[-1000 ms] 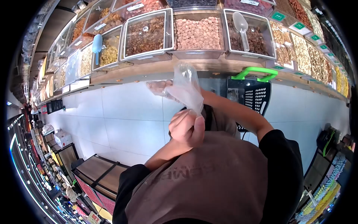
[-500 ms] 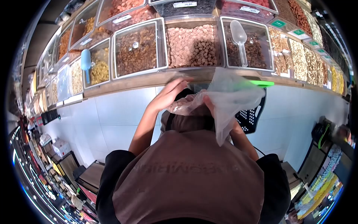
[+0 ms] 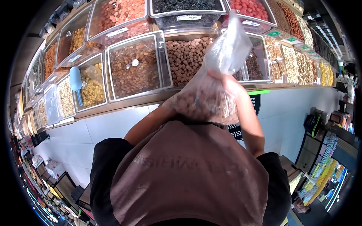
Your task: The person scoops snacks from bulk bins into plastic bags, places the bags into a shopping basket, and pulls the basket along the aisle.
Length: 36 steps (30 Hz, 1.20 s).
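A clear plastic bag (image 3: 207, 103) with brown dried pieces in its lower part is held in front of my chest, its loose top rising over the bins. My right hand (image 3: 230, 83) grips the bag at its neck, above the contents. The left forearm reaches to the bag's left side, where my left hand (image 3: 171, 104) is mostly hidden behind the plastic and the fingers cannot be made out. Just beyond the bag is an uncovered bin of similar brown pieces (image 3: 186, 56).
Lidded bins of dried fruit (image 3: 134, 67) line the wooden counter edge. A blue scoop (image 3: 75, 81) rests on a bin at the left. A dark basket with a green handle (image 3: 259, 92) stands below the counter at the right. Shelves are behind on both sides.
The bag has turned from lying sideways to hanging upright, its contents at the bottom. My left hand has moved from open beside the bag to behind it. The view has shifted closer to the bins.
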Tool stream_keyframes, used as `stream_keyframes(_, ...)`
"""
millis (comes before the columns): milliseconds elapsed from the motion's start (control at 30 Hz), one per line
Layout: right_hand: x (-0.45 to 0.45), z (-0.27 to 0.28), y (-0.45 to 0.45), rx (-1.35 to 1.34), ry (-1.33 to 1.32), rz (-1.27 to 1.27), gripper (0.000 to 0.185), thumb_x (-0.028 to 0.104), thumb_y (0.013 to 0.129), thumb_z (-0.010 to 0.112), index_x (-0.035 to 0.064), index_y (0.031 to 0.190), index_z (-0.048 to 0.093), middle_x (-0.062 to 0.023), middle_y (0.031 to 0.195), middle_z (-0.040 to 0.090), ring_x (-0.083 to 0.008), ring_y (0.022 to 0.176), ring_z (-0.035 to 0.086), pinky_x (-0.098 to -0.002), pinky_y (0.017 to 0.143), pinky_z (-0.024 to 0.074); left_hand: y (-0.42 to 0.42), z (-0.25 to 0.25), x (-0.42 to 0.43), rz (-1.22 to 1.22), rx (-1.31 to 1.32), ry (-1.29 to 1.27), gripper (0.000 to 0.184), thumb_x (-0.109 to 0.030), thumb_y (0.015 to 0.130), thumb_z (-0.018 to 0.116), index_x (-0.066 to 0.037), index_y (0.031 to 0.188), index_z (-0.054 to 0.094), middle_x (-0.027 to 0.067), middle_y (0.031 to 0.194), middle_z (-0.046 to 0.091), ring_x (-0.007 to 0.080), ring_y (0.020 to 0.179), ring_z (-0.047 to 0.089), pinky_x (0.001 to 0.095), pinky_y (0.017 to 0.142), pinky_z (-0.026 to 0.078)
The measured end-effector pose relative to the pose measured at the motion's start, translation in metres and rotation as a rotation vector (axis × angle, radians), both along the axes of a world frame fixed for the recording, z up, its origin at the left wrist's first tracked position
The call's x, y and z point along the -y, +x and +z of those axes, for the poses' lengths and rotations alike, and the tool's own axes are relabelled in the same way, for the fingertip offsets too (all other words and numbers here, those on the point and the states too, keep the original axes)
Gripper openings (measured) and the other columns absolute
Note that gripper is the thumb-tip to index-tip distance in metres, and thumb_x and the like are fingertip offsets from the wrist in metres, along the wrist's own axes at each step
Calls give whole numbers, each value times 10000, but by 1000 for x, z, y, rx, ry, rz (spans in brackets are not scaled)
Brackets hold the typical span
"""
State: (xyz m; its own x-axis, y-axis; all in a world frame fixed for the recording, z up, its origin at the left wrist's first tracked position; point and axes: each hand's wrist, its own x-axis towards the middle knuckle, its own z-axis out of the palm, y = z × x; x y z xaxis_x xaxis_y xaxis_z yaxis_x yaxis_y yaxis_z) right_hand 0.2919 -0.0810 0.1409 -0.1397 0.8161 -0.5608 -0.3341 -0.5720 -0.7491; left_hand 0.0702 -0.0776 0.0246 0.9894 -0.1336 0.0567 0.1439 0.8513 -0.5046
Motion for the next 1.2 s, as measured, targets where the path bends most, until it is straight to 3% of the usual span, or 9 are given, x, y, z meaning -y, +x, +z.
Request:
stream_keyframes(133, -29, -34, 1, -12, -120, 123, 394, 245, 962, 622, -44, 1225, 572, -128, 1075, 667, -207, 952, 662, -333, 843, 548, -2, 18, -15, 312, -184, 517, 498, -367, 1063, 374, -36, 1425, 456, 111, 1450, 497, 278, 1244, 554, 455, 1061, 467)
stream_keyframes(300, -43, -82, -12, -361, -419, 205, 436, 311, 970, 594, -42, 1226, 590, -167, 1088, 688, -290, 982, 677, -394, 920, 544, -3, 31, -6, 284, -321, 371, 535, -433, 1053, 358, -81, 1447, 441, 126, 1496, 449, 331, 1341, 467, 554, 1106, 403)
stream_keyframes(400, 7, -20, -38, -251, 78, 132, 450, 323, 979, 588, -19, 1271, 568, -167, 1128, 674, -286, 973, 679, -394, 885, 560, 4, 43, -4, 348, -198, 267, 552, -458, 1045, 350, -103, 1460, 429, 125, 1518, 424, 362, 1383, 416, 627, 1115, 357)
stream_keyframes(533, -23, -73, -33, -223, -180, 186, 440, 318, 982, 584, -14, 1270, 568, -161, 1126, 674, -276, 974, 677, -385, 874, 560, 10, 33, -7, 412, -193, 160, 622, -518, 1021, 350, -104, 1483, 395, 130, 1528, 413, 389, 1393, 404, 680, 1097, 337)
stream_keyframes(733, -44, -127, -22, -119, -266, 134, 425, 311, 987, 578, -7, 1269, 569, -152, 1122, 674, -259, 975, 676, -372, 857, 561, 27, -7, -24, 392, -185, 234, 723, -618, 995, 280, -125, 1520, 345, 128, 1556, 381, 435, 1393, 394, 650, 1096, 348)
stream_keyframes(767, -45, -129, -17, -97, -262, 117, 422, 310, 988, 578, -6, 1269, 569, -151, 1121, 674, -257, 975, 676, -370, 854, 562, 27, -17, -25, 389, -237, 575, 709, -602, 1003, 279, -119, 1518, 346, 134, 1554, 383, 432, 1386, 404, 643, 1098, 348)
stream_keyframes(933, -44, -132, 8, -21, -236, 36, 410, 304, 992, 573, 0, 1267, 569, -143, 1118, 675, -243, 976, 674, -359, 840, 563, 39, -6, -27, 162, -738, 822, 580, -485, 1059, 282, -108, 1490, 371, 137, 1516, 428, 383, 1355, 456, 556, 1097, 403)
stream_keyframes(1100, -42, -136, 18, 2, -229, -8, 398, 298, 996, 568, 6, 1266, 570, -136, 1114, 675, -230, 978, 673, -348, 826, 563, 41, -48, -23, 42, -830, 951, 519, -406, 1074, 287, -82, 1466, 391, 163, 1390, 557, 344, 1202, 604, 483, 993, 516)
stream_keyframes(1200, -38, -138, 18, 8, -240, -11, 390, 294, 998, 565, 10, 1266, 570, -131, 1112, 675, -222, 978, 672, -341, 817, 564, 27, -45, -25, -48, -931, 1410, 531, -383, 1050, 382, -32, 1448, 403, 177, 1281, 631, 310, 1048, 685, 420, 880, 569)
